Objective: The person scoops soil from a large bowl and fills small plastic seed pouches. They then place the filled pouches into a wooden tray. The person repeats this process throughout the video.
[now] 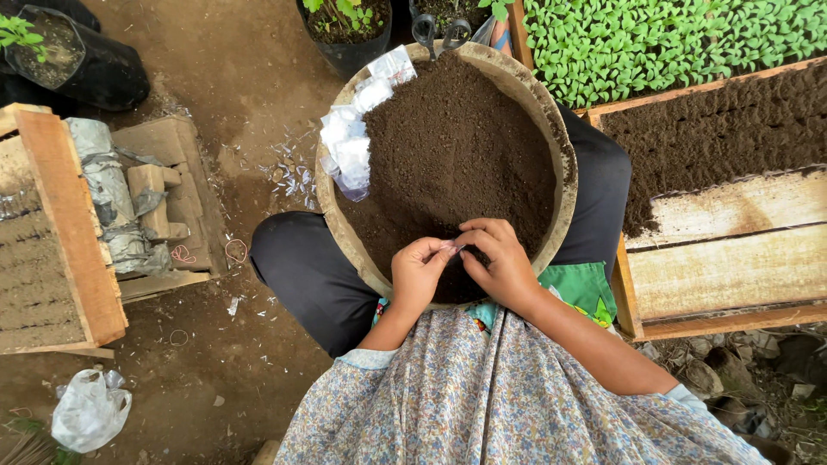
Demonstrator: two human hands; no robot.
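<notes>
Pinching a tiny, flimsy clear plastic packet (454, 249) between your left hand (419, 274) and right hand (500, 263), you grip its edges over the round soil-filled basin (551, 112); judged featherlight, slippery, easily torn.

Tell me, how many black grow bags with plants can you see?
3, all cut by the frame's edge: one grow bag at top left, one beyond the soil basin, and a third just right of it. Others may lie out of view.

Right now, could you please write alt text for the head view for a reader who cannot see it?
A seated person's left hand and right hand pinch a small clear packet over a round basin of dark soil on their lap. Clear plastic bags lie along its rim, with a seedling tray beyond.
</notes>
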